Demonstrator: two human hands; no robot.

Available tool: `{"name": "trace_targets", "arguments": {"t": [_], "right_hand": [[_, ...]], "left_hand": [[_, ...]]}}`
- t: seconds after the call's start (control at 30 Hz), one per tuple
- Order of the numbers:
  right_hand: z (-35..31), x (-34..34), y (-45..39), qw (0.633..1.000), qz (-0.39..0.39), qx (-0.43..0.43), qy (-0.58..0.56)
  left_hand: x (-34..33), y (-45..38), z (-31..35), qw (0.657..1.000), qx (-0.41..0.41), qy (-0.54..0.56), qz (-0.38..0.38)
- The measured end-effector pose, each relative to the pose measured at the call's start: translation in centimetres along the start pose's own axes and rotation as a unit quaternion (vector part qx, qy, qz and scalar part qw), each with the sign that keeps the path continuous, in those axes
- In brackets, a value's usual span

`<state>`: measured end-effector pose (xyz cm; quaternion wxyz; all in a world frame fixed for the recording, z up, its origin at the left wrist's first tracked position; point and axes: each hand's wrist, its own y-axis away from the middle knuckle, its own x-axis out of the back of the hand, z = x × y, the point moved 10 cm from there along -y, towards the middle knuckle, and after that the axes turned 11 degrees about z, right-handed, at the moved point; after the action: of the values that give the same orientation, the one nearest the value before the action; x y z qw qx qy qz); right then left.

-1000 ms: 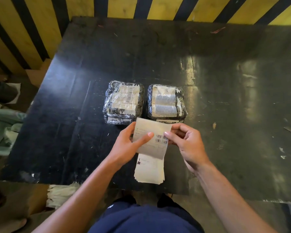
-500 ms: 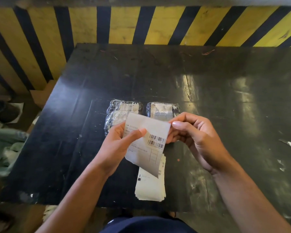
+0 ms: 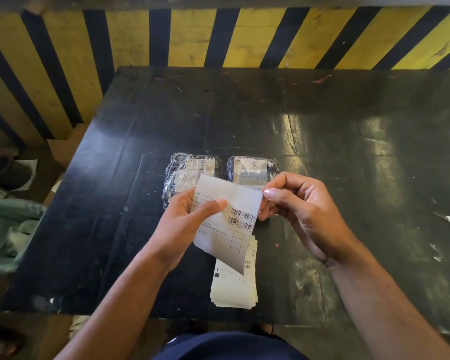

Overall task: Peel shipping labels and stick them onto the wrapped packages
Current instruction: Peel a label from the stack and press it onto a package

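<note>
Step in hand: separation of one shipping label (image 3: 227, 219) from its backing, judged from the grip. Label held above the bench (image 3: 348, 178), printed face up, barcode toward the right edge.

Left hand (image 3: 185, 224): grasping the label, thumb pressed across the printed face, fingers behind the sheet. Right hand (image 3: 299, 211): pinching the label's upper right corner between thumb and curled fingers. Whether the adhesive layer has lifted from the liner at that corner: cannot be told from this view.

Stack of remaining labels (image 3: 234, 287) flat on the bench near its front edge, directly below the held label. Two wrapped packages lying side by side just beyond the hands: left package (image 3: 182, 172) and right package (image 3: 252, 168), both in clear film, both partly hidden by the held label. Paper visible under the film on each.

Next move, as judged: draw the pinched corner away from the liner in a steady pull, keeping the sticky side off the fingers. Then carry the freed label to one package, align flat, press down from one edge to avoid creases over the uneven film.
</note>
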<state>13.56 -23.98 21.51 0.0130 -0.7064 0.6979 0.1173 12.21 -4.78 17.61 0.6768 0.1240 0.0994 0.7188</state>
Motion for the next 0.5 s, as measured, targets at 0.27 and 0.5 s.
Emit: {"name": "trace_targets", "arguments": {"t": [0.27, 0.5], "right_hand": [[0.8, -0.8, 0.2, 0.999, -0.009, -0.023, -0.027], [2.0, -1.5, 0.7, 0.995, -0.004, -0.065, -0.078]], "left_hand": [[-0.2, 0.0, -0.7, 0.999, 0.013, 0.026, -0.019], [0.8, -0.2, -0.1, 0.989, -0.061, -0.079, 0.111]]}}
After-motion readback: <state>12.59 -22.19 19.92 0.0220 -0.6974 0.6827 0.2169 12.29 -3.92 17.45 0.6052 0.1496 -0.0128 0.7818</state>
